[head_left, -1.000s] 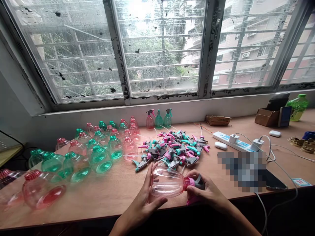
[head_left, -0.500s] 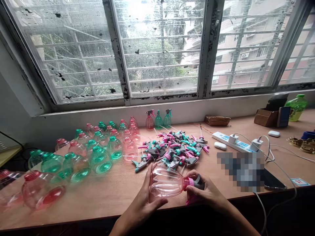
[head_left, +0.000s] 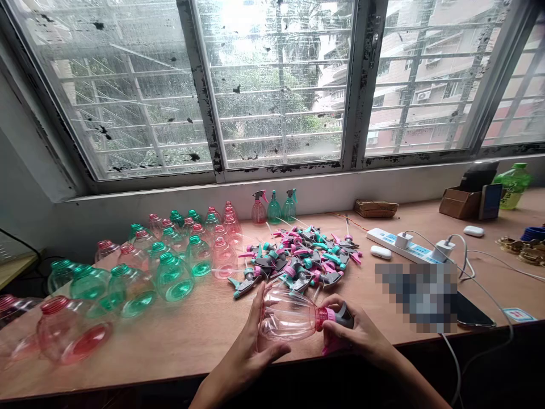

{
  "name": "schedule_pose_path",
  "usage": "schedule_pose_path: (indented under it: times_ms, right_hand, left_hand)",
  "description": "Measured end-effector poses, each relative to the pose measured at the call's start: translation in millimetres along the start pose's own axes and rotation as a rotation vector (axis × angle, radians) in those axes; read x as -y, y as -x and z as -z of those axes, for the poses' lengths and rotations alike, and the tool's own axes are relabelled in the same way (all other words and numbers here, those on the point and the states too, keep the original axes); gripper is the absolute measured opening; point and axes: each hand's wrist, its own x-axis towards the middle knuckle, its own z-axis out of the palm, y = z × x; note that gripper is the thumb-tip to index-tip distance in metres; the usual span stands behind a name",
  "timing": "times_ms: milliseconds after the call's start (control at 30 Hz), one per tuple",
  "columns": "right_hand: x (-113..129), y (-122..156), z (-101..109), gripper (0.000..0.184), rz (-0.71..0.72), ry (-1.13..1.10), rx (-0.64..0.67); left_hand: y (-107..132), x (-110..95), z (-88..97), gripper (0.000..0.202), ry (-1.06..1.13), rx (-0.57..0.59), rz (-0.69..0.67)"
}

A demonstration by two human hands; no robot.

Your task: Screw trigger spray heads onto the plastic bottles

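Note:
A clear pink plastic bottle lies sideways between my hands at the table's near edge. My left hand cups its base, thumb and fingers wrapped round it. My right hand is closed round the grey and pink spray head sitting on the bottle's neck. Just beyond the bottle lies a heap of loose spray heads in pink, teal and grey.
Several empty pink and teal bottles crowd the table's left half. Three finished spray bottles stand by the window wall. A white power strip with chargers and cables, a phone, a cardboard box and a green bottle lie to the right.

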Motion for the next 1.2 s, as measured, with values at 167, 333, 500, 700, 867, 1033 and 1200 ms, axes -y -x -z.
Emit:
schedule_pose_path:
  times_ms: [167,333,500,700,867,1033,1200]
  right_hand:
    - [0,-1,0,0.031,0.013,-0.012,-0.001]
    - [-1,-1,1,0.030,0.023,-0.005,-0.002]
    - [0,0,1,0.029,0.011,-0.012,-0.010]
    - [1,-1,-2,0.033,-0.034,-0.086,0.023]
    - [2,-4,-3,0.036,-0.067,-0.134,0.001]
    - [6,-2,-6,0.036,-0.126,-0.143,-0.020]
    - [6,5,-16,0.040,-0.190,-0.102,-0.112]
  left_hand:
    - [1,2,1.1,0.101,0.006,0.040,0.002]
    - [0,10,-3.1,0.094,0.028,-0.005,-0.007]
    - [0,6,-2.1,0.102,0.003,0.002,0.000]
    - [-2,8,1.9,0.090,0.074,0.017,0.018]
    - [-4,23,-0.5,0.091,-0.007,-0.023,-0.039]
    - [-3,20,-3.3,0.091,0.001,-0.058,-0.020]
    - [-6,15,0.3,0.103,0.125,-0.022,-0.010]
